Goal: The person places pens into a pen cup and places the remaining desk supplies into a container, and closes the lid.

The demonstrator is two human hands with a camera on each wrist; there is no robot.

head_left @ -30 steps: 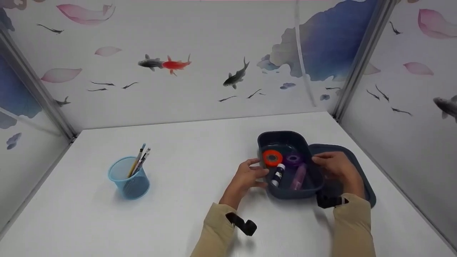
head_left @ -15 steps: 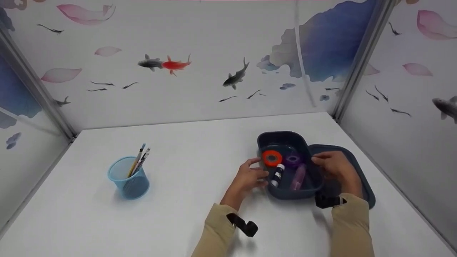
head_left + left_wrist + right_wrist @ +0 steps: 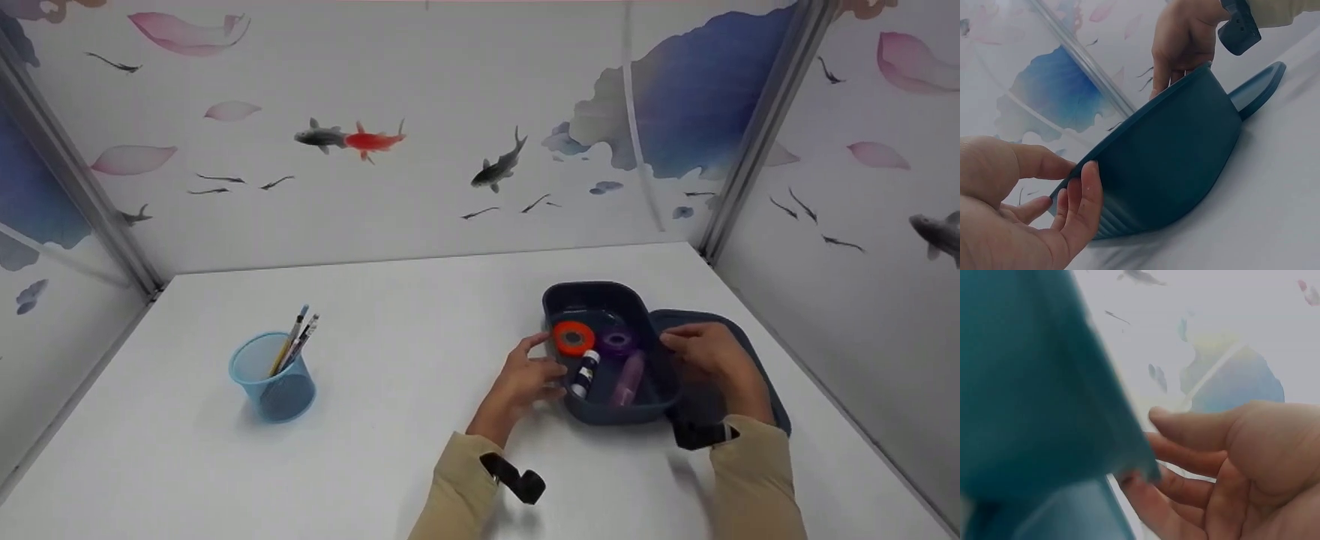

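A dark blue box [image 3: 592, 291] with rounded corners stands at the right of the table. In it lie an orange tape roll [image 3: 574, 331], a purple tape roll [image 3: 617, 341], a dark glue stick with white ends [image 3: 586, 373] and a translucent purple tube [image 3: 628, 379]. My left hand [image 3: 521, 382] grips the box's left wall, fingertips against the outside and thumb at the rim, as the left wrist view shows. My right hand [image 3: 712, 358] holds the right rim; its thumb and fingers stand around that edge. A matching flat lid [image 3: 750, 367] lies partly behind the box and right hand.
A light blue mesh cup [image 3: 270, 386] with several pencils [image 3: 294, 343] stands at the left of the white table [image 3: 390, 360]. Patterned white panels [image 3: 420, 210] enclose the table at the back and both sides.
The head view tips slightly, so everything appears a little lower. Both hands and the box keep nearly the same places, and the box's contents lie as before.
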